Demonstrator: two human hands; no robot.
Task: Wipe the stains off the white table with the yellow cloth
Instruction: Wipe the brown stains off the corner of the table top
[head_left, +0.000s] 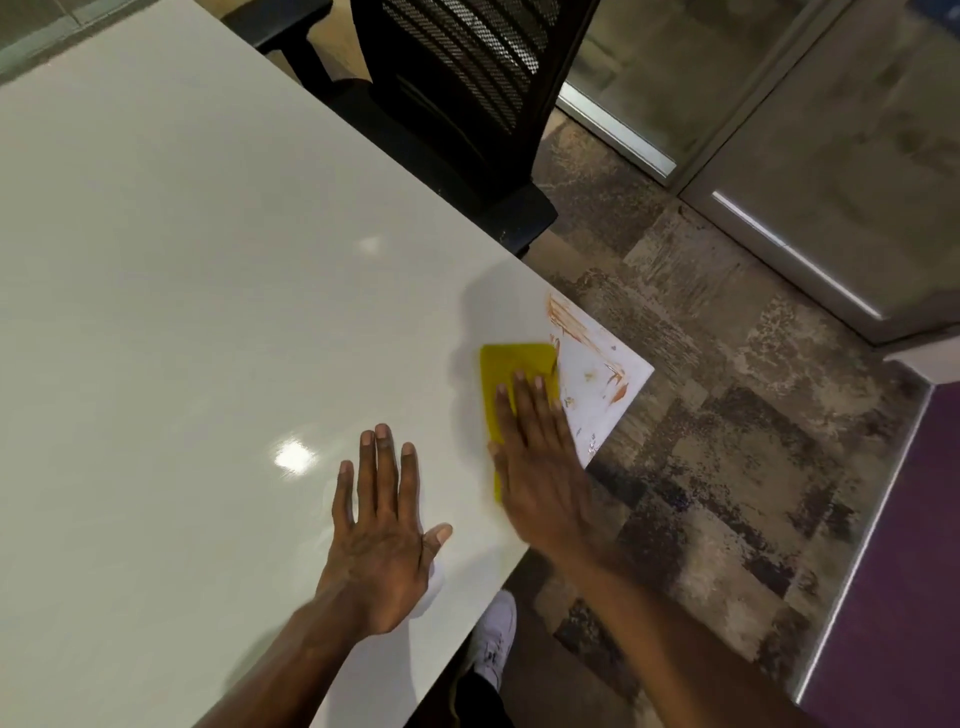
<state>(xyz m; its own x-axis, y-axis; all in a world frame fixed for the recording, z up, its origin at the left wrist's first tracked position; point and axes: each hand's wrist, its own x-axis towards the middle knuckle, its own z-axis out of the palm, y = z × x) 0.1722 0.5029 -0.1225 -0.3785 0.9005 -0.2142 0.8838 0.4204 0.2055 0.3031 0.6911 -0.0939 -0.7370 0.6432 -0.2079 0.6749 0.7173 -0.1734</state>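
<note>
Patchy grey-brown carpet (727, 441) covers the floor to your right, with a purple strip (909, 571) at the far right edge and a metal-framed glass partition (779, 130) beyond.

Item 1: white bench (182, 312). Glossy top that fills the left of the view. Its corner points right, and ceiling light reflects off it near your left hand.

Item 2: stains (563, 319). Orange-brown streaks and small spots on the bench's right corner. They run along the far edge and out towards the tip.

Item 3: yellow cloth (511, 371). Folded to a flat rectangle, it lies on the bench just left of the stained corner. Its right edge touches the nearest streaks, and the lower part is hidden under your hand.

Item 4: right hand (540, 457). Your palm is down on the cloth, slightly blurred. The grip is not closed round anything: the fingers are straight and close together, pressing the cloth onto the bench.

Item 5: left hand (382, 540). It lies flat on bare bench, left of the cloth and apart from it. The grip is spread wide, with fingers straight, thumb out to the right, and nothing held.

Item 6: black mesh-backed office chair (457, 78). It stands at the bench's far edge, with its seat partly tucked under.

Item 7: white shoe (496, 639). It is on the carpet below the bench's near edge, between your two forearms.
</note>
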